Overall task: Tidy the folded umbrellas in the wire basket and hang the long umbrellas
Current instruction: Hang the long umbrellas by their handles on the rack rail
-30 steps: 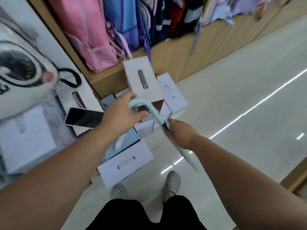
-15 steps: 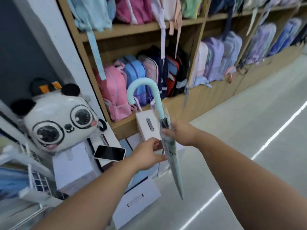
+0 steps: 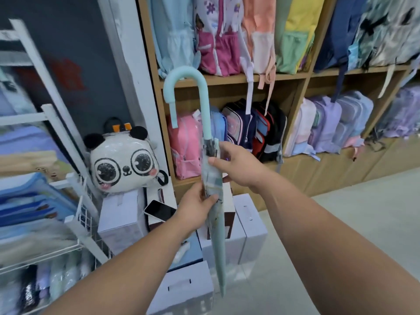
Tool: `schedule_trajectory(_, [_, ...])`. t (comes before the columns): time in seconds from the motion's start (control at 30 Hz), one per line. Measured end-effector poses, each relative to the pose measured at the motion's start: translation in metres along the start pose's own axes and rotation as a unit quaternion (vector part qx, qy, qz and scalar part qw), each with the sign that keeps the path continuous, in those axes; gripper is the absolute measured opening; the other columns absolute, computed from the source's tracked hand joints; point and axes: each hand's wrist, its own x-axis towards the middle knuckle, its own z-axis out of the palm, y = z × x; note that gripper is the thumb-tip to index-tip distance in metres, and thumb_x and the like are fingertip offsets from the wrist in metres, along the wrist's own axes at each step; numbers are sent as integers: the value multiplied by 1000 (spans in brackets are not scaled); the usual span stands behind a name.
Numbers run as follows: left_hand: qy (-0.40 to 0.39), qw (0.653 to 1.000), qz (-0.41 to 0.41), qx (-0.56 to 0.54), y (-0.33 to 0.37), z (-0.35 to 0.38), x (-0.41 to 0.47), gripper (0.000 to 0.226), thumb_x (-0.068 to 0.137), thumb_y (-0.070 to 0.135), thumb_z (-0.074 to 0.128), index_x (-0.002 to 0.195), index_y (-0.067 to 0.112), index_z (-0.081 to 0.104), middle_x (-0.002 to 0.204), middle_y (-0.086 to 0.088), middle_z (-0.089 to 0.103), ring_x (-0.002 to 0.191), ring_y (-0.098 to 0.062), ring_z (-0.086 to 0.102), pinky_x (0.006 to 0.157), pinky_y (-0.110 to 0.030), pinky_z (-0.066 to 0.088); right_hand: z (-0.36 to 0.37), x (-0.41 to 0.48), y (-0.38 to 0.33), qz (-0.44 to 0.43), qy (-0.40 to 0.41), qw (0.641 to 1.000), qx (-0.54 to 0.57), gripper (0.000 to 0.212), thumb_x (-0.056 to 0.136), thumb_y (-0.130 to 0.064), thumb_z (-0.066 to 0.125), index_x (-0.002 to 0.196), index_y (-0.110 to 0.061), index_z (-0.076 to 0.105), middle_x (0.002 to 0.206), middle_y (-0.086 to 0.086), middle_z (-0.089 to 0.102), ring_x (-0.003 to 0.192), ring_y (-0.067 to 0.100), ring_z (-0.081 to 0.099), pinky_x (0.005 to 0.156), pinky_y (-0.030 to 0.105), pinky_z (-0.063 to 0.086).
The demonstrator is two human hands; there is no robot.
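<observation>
**Both hands on a long mint umbrella in front of the backpack shelves**

A shop aisle with a pale glossy floor (image 3: 363, 223) runs past tall wooden shelving (image 3: 293, 76) filled with children's backpacks: pink, blue, navy and red ones on the lower shelf, lilac ones further right, pastel ones above. To the left stands a white metal rack with wire baskets (image 3: 77, 214) holding blurred stacks of blue and cream goods; whether folded umbrellas lie among them cannot be told.

At the foot of the shelving sit several white cardboard boxes (image 3: 118, 214). A plastic-wrapped white panda-face backpack with black ears (image 3: 122, 160) rests on top of one, and a black-screened smartphone in a white case (image 3: 160, 210) lies on the box just beside it.

In the middle of the view a long mint-green umbrella with a curved hook handle (image 3: 212, 201) is held nearly upright, handle up and tip pointing down toward the boxes, clear of the floor. Its canopy is rolled shut inside a clear plastic sleeve. The right hand (image 3: 236, 165) grasps it just below the black collar under the handle, thumb across the front. The left hand (image 3: 195, 206) is closed around the rolled canopy lower down, close beneath the right hand.
</observation>
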Motion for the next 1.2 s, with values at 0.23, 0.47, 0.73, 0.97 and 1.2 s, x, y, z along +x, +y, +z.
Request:
schedule_trajectory(0.23, [93,994,51,18,49,-31,-9,21,100,14,61,120,20,62,101,9,73,75,8,69,64,-8,51,19,-18,3,-19,67,996,50,37,100,-31,56,137,-34,54,109,-12,62,98,9,65,90,44,56])
schedule_trajectory(0.47, [180,974,113,79,117,-73,-8,17,95,29,66,112,27,64,100,9,72,85,-12,70,65,-25,55,57,-19,-27,-113,65,991,9,46,96,-24,63,138,-38,47,108,-15,67,93,8,67,82,34,57])
schedule_trajectory(0.73, [125,982,141,-14,132,-153,-25,18,100,43,55,118,41,59,103,14,69,88,-8,68,72,-29,53,75,26,-100,-165,91,982,23,36,97,-20,63,130,-35,54,107,-17,69,89,8,69,86,43,59])
schedule_trajectory(0.97, [56,990,126,29,93,-233,-27,50,99,19,63,140,39,43,112,7,70,86,-5,73,71,-28,62,125,72,-190,-202,66,976,55,31,98,-21,62,125,-36,58,108,-12,72,91,7,70,81,35,59])
schedule_trajectory(1.2, [119,976,176,47,94,-330,-11,42,98,19,64,134,36,51,108,14,71,96,-3,69,91,-37,58,192,109,-259,-196,154,966,72,60,91,-30,73,144,-33,45,113,-12,63,90,8,68,78,29,57])
